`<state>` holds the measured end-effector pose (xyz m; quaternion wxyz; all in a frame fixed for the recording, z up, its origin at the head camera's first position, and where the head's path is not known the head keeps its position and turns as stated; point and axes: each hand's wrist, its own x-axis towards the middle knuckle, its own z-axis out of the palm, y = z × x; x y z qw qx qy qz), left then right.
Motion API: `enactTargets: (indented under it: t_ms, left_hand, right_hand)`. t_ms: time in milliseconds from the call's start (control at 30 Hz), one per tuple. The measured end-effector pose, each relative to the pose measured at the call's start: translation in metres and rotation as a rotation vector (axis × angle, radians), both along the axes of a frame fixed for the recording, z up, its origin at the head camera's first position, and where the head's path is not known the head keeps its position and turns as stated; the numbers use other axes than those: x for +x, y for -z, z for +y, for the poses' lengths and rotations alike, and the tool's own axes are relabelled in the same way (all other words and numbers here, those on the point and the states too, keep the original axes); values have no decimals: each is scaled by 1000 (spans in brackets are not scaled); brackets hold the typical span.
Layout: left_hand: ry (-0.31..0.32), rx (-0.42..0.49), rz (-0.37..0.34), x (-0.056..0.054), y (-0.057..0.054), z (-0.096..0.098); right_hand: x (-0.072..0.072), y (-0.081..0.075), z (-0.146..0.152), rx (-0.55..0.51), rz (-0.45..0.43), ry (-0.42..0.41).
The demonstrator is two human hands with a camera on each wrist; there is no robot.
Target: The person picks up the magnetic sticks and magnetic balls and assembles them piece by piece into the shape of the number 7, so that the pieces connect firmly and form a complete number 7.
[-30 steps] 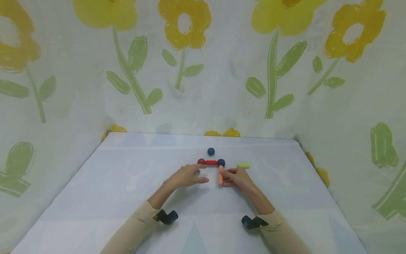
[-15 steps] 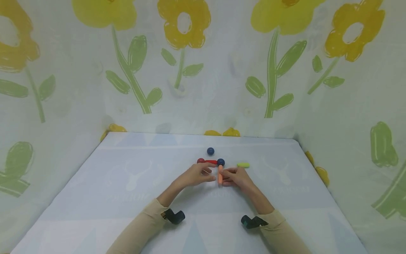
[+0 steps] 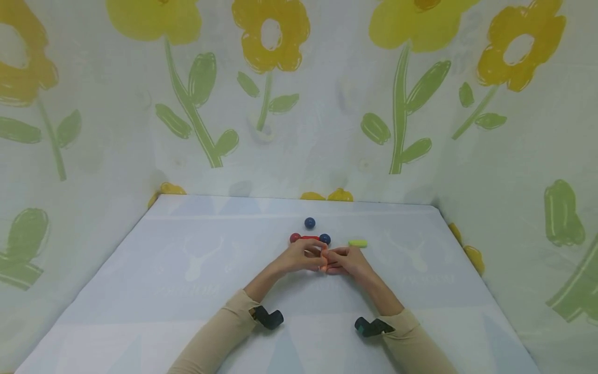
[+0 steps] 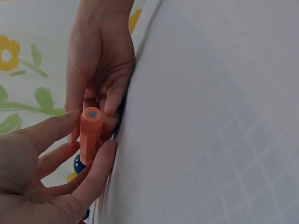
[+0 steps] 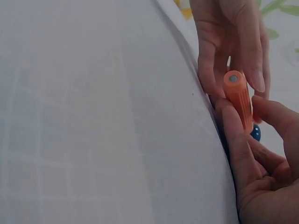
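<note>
An orange ribbed rod (image 4: 91, 140) with a small grey disc in its end points toward me, and its far end meets a dark blue ball (image 3: 325, 239). My right hand (image 3: 351, 261) pinches this rod from the right. From the left, my left hand (image 3: 295, 256) has its thumb and fingers curled around the rod too, covering much of it in the head view. Behind the left fingers, a red rod (image 3: 309, 237) runs from the blue ball to a red ball (image 3: 295, 238); the left hand partly hides it.
A loose dark blue ball (image 3: 310, 223) lies farther back on the white-covered table (image 3: 224, 311). Just beyond the right hand is a yellow-green rod (image 3: 357, 243). Flower-printed cloth (image 3: 317, 130) encloses the table's back and sides.
My left hand has moved right, from open beside the red ball to the orange rod, where its thumb and fingers close in. My right hand keeps its hold, almost still.
</note>
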<state>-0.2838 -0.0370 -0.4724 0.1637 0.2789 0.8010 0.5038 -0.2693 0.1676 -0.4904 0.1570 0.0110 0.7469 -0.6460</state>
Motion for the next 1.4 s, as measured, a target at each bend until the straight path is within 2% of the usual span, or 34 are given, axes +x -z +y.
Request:
enactTargets:
  t_ms: [333, 567, 1100, 1267, 1400]
  left_hand:
    - [-46, -5, -62, -3, 4, 4]
    - [-47, 14, -102, -3, 5, 5]
    - [-43, 22, -135, -2, 7, 6]
    - [-37, 22, -134, -1, 7, 5]
    - [-34, 31, -139, -1, 8, 3]
  right_hand:
    - [1, 0, 0, 52, -2, 9]
    - [1, -1, -1, 51, 1, 27]
    - [1, 0, 4, 87, -9, 38]
    - [1, 0, 6, 90, -14, 11]
    - [1, -2, 7, 99, -1, -43]
